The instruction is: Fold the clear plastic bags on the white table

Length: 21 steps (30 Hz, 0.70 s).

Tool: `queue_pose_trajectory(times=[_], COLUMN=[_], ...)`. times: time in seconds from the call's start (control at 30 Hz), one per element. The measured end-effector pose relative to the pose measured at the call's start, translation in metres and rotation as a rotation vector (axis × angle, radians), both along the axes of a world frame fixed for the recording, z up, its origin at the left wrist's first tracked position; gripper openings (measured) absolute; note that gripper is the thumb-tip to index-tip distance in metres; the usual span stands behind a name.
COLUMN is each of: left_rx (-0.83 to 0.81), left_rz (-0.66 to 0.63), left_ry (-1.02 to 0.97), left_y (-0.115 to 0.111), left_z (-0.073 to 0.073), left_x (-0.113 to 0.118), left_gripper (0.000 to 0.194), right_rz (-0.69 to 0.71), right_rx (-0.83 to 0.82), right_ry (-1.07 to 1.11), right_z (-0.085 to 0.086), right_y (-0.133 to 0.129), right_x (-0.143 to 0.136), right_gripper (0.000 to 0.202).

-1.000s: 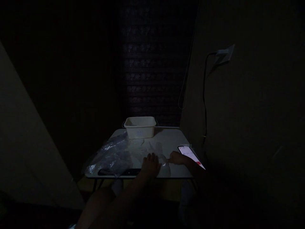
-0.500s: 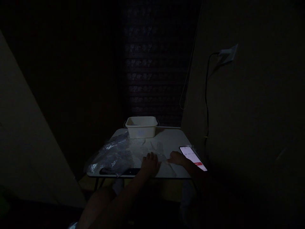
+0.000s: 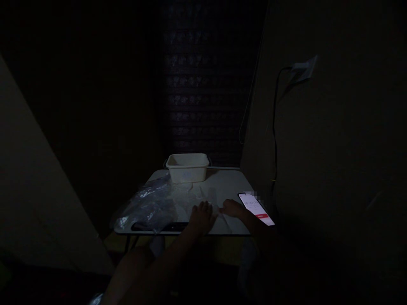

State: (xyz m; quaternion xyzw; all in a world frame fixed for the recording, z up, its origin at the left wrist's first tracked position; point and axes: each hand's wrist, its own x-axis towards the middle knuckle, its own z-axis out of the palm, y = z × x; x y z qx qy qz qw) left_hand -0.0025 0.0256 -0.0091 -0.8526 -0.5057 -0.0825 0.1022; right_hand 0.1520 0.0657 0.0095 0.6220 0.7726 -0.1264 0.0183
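Clear Film Under Both Hands, Near Edge of Table

Left hand [image 3: 202, 218]: palm down, fingers open and slightly bent, on thin, creased clear film [image 3: 212, 195]. Right hand [image 3: 231, 208]: fingers curled, tip at the film; dimness hides whether it pinches. The film lies flat on the smooth white, round-cornered table [image 3: 230, 180], between crumpled, glossy plastic [image 3: 151, 209] at left and a lit phone [image 3: 256, 208] at right. Rigid rectangular bin [image 3: 188, 174]: far edge. White surface shows between bin and phone.

The person's left hand [image 3: 202, 218] and right hand [image 3: 231, 208] are bare, as is the left forearm [image 3: 176, 250]; clothing is too dark to tell.
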Motion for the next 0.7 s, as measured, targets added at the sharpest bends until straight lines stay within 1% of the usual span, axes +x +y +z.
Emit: queue_pose_trajectory(times=[0.13, 0.27, 0.37, 0.5, 0.63, 0.7], left_rx=[-0.03, -0.033, -0.022, -0.028, -0.035, -0.032], left_rz=[0.026, 0.037, 0.049, 0.081, 0.117, 0.128], left_ry=[0.008, 0.005, -0.009, -0.002, -0.009, -0.012], left_y=[0.001, 0.003, 0.004, 0.005, 0.006, 0.007], left_z=[-0.003, -0.001, 0.001, 0.004, 0.006, 0.006], left_x=[-0.001, -0.002, -0.003, -0.005, -0.005, -0.005], left_gripper=[0.051, 0.053, 0.052, 0.047, 0.046, 0.045], right_rz=[-0.046, -0.049, -0.01, 0.063, 0.123, 0.13], right_rx=[0.031, 0.035, 0.025, -0.039, -0.088, -0.081], right_ry=[-0.011, -0.004, -0.001, 0.006, 0.015, 0.018], right_z=[0.002, 0.002, 0.001, 0.001, 0.002, 0.002], right_y=[0.002, 0.003, 0.005, 0.004, -0.003, -0.008], right_x=[-0.004, -0.005, -0.005, -0.005, -0.004, -0.004], right_gripper=[0.038, 0.039, 0.041, 0.046, 0.048, 0.049])
